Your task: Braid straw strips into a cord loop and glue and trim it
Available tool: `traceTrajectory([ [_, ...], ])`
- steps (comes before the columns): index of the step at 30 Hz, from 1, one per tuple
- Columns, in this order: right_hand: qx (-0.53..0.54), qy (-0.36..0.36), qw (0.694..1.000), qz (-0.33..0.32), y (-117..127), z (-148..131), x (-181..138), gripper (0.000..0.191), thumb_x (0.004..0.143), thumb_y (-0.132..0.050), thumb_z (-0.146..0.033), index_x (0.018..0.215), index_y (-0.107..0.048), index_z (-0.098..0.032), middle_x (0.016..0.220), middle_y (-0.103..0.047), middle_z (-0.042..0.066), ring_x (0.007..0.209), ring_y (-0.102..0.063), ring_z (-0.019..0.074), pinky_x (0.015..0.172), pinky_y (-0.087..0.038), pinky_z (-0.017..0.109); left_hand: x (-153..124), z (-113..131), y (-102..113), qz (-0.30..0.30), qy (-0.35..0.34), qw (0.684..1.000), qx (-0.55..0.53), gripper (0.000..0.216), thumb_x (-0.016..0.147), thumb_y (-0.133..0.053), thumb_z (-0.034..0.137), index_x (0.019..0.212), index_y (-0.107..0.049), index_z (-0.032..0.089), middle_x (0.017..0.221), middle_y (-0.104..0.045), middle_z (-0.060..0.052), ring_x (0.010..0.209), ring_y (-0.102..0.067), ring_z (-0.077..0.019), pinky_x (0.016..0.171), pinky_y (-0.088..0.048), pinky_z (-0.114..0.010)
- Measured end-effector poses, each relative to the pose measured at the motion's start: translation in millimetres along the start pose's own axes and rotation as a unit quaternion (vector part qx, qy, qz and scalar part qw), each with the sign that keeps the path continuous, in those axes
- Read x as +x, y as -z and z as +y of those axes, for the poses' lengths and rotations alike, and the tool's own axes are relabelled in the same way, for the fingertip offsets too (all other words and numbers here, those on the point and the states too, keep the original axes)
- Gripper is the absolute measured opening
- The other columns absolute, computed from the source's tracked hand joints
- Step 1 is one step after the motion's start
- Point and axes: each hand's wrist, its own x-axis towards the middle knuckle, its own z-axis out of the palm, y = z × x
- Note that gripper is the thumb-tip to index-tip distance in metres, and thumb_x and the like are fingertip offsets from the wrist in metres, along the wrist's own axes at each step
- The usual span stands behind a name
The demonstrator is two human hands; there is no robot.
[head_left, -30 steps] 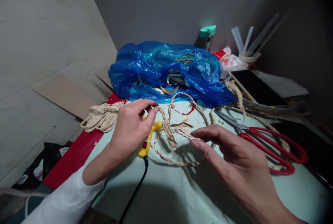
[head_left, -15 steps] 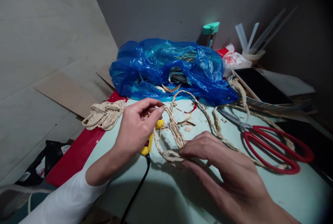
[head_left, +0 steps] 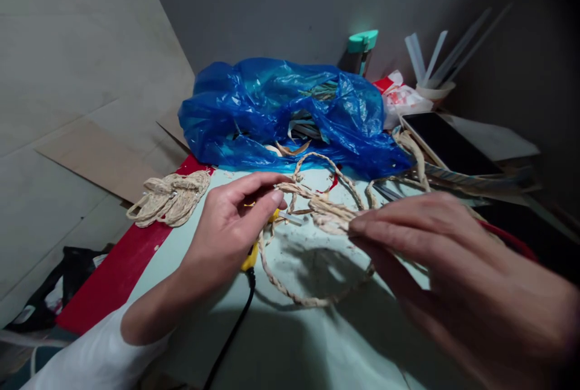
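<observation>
A bundle of looped, braided straw cord [head_left: 321, 202] is stretched between my two hands above the table. My left hand [head_left: 238, 214] pinches its left end between thumb and fingers. At the bundle's right end, my right hand [head_left: 435, 245] grips it with thumb and fingertips, slightly blurred. A loose loop of the same cord hangs below and curves over the tabletop. Partly behind my left hand lies a yellow glue gun [head_left: 250, 257] with a metal nozzle and a black cable. My right hand covers most of the red-handled scissors [head_left: 510, 239].
A blue plastic bag [head_left: 281, 106] with dried strands lies along the back of the pale table [head_left: 272, 347]. On the left rests a finished-looking cord bundle [head_left: 174, 196] on a red strip. A phone [head_left: 453, 142] and a cup of clear sticks [head_left: 435, 91] stand back right.
My right hand has moved right and up, drawing the cord bundle out from a steep slant to nearly level. My left hand keeps its pinch. The view has shifted slightly.
</observation>
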Motion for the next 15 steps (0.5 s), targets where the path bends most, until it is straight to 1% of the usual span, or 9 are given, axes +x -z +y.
traceTrajectory([
  [4,0.012,-0.024,0.997,0.069,10.9,4.1,11.9,0.023,0.086,-0.065,-0.009,0.102,-0.067,-0.026,0.095,-0.068,0.002,0.087,-0.062,0.0157,0.071,-0.052,0.030,-3.4,1.0,2.5,-0.042,0.036,0.995,-0.085,0.017,0.085,-0.069,0.031,0.096,-0.077,0.022,0.099,-0.077,-0.003,0.087,-0.070,-0.0180,0.073,-0.055,-0.024],
  [6,0.026,-0.033,0.995,0.089,12.3,4.8,15.8,0.021,0.085,-0.068,-0.009,0.099,-0.068,-0.025,0.093,-0.068,0.002,0.086,-0.064,0.0146,0.071,-0.051,0.029,-4.3,1.9,3.4,-0.065,0.060,0.988,-0.125,0.016,0.084,-0.070,0.032,0.095,-0.077,0.022,0.098,-0.077,-0.003,0.085,-0.070,-0.0178,0.072,-0.055,-0.024],
  [8,0.043,-0.049,0.993,0.101,11.8,5.4,18.2,0.019,0.084,-0.069,-0.009,0.096,-0.069,-0.024,0.092,-0.068,0.002,0.085,-0.064,0.0143,0.070,-0.051,0.029,-4.6,2.5,3.8,-0.081,0.074,0.983,-0.150,0.016,0.084,-0.071,0.031,0.095,-0.077,0.022,0.091,-0.077,-0.003,0.083,-0.070,-0.0173,0.071,-0.054,-0.023],
  [10,0.048,-0.053,0.991,0.110,11.0,6.2,19.7,0.017,0.084,-0.071,-0.009,0.094,-0.069,-0.023,0.089,-0.069,0.002,0.084,-0.065,0.0145,0.070,-0.051,0.029,-4.4,2.7,3.6,-0.093,0.082,0.978,-0.169,0.015,0.084,-0.070,0.031,0.094,-0.078,0.021,0.084,-0.076,-0.003,0.078,-0.070,-0.0170,0.067,-0.054,-0.023],
  [13,0.056,-0.043,0.992,0.105,12.0,7.1,21.1,0.018,0.084,-0.070,-0.008,0.094,-0.070,-0.022,0.088,-0.070,0.003,0.084,-0.066,0.0157,0.071,-0.053,0.030,-3.6,2.3,3.0,-0.108,0.112,0.970,-0.188,0.016,0.083,-0.070,0.032,0.092,-0.077,0.021,0.083,-0.076,-0.004,0.067,-0.067,-0.0163,0.054,-0.050,-0.023],
  [15,0.070,-0.035,0.992,0.095,14.3,7.6,22.1,0.018,0.084,-0.070,-0.007,0.095,-0.071,-0.022,0.088,-0.070,0.004,0.084,-0.066,0.0162,0.070,-0.053,0.031,-3.1,2.0,3.1,-0.123,0.126,0.964,-0.197,0.016,0.083,-0.069,0.032,0.090,-0.077,0.020,0.084,-0.076,-0.005,0.061,-0.064,-0.0151,0.050,-0.047,-0.024],
])
